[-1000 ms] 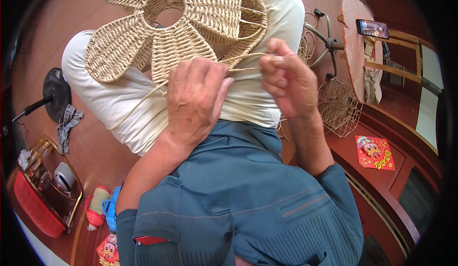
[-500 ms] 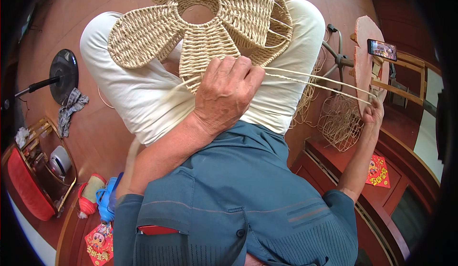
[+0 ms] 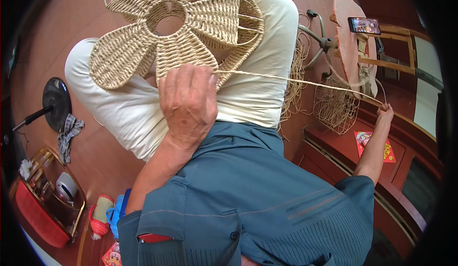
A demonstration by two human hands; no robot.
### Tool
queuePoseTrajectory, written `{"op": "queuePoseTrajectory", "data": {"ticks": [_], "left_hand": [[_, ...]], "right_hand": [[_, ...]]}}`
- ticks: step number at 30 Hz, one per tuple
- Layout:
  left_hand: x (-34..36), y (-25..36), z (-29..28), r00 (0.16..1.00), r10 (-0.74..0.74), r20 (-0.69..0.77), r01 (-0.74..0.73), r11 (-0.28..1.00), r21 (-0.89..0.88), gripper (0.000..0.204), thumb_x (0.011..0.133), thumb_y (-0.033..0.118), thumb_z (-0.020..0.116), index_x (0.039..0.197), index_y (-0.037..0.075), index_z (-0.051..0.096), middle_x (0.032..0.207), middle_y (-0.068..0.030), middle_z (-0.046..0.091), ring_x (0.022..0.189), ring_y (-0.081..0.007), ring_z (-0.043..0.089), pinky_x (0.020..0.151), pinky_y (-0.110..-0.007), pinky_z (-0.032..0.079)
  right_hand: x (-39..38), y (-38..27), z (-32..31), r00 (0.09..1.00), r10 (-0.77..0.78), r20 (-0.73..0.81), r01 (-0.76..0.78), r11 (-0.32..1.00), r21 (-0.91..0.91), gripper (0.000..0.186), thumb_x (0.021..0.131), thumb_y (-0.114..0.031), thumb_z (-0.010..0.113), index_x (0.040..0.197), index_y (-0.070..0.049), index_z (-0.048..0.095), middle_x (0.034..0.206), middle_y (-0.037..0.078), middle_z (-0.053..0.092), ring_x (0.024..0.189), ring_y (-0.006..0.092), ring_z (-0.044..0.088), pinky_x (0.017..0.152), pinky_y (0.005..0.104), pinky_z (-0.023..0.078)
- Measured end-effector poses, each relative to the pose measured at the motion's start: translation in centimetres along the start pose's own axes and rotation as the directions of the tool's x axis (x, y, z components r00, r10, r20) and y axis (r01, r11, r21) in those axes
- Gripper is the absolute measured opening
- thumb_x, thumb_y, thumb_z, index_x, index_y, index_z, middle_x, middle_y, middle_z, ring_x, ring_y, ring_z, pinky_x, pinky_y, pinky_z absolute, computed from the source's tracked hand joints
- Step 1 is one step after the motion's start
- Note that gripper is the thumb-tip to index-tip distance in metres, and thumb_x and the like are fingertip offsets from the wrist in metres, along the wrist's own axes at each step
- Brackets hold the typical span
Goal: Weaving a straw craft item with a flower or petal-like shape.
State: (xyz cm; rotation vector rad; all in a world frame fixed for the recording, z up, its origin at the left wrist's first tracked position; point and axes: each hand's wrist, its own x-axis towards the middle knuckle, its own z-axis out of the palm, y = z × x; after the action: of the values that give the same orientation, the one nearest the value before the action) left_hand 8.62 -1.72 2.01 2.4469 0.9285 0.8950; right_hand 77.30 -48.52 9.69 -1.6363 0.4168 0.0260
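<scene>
A flower-shaped piece of woven tan cord (image 3: 183,51) rests across my lap, its broad petals set around a round opening. My left hand (image 3: 190,99) is closed over the edge of the petal nearest me; the fingertips are tucked behind that edge. From beside this hand a twisted cord (image 3: 305,81) stretches out to the right. Far to the right, my right hand (image 3: 384,111) pinches the cord with the arm extended. A loose end curls up above the right hand. On the petal to the right, bare cord strands (image 3: 250,23) span a gap.
A tangle of cord (image 3: 336,106) lies on the floor at right. Beyond it stand a metal-legged stool base (image 3: 327,42) and a pink round-edged board (image 3: 350,41) with a phone (image 3: 364,25). At left are a black round base (image 3: 56,103), a cloth and a red-cushioned chair (image 3: 40,213).
My right hand has pulled farther right and down, and the doubled cord is now a single long strand. The woven flower and my left hand have shifted left in view.
</scene>
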Motion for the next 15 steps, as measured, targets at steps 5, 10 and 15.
{"op": "queuePoseTrajectory", "data": {"ticks": [5,10,15], "left_hand": [[0.7,0.3,-0.6,0.991,-0.081,0.104,0.075,0.996,0.055,0.012,0.093,0.015,0.078,0.095,0.011,0.067,0.089,-0.0056,0.057,0.087,-0.0282,0.057,0.081,-0.044,0.043],[0.7,-0.4,-0.5,0.987,-0.075,0.144,0.073,0.997,0.025,0.013,0.095,0.016,0.078,0.093,0.011,0.066,0.090,-0.0076,0.060,0.089,-0.0292,0.059,0.082,-0.045,0.043],[0.4,-0.4,-1.0,0.986,-0.086,0.145,0.091,0.995,-0.029,0.011,0.094,0.011,0.079,0.095,0.010,0.068,0.093,-0.0076,0.064,0.091,-0.0296,0.063,0.083,-0.044,0.045]], "right_hand": [[-3.3,2.5,1.3,0.967,0.122,0.225,-0.051,0.953,-0.299,0.022,0.105,-0.015,0.071,0.123,-0.002,0.069,0.098,0.011,0.077,0.073,0.0139,0.072,0.052,0.0188,0.048],[-29.7,6.3,17.3,0.665,0.052,0.745,0.608,0.541,-0.581,0.025,0.106,-0.026,0.075,0.125,-0.010,0.078,0.102,-0.002,0.072,0.082,0.0082,0.064,0.075,0.0248,0.053],[-46.1,9.2,21.5,0.074,0.371,0.926,0.516,0.780,-0.354,0.025,0.103,-0.017,0.075,0.122,-0.003,0.080,0.114,0.005,0.079,0.107,0.0114,0.069,0.095,0.0304,0.055]]}}
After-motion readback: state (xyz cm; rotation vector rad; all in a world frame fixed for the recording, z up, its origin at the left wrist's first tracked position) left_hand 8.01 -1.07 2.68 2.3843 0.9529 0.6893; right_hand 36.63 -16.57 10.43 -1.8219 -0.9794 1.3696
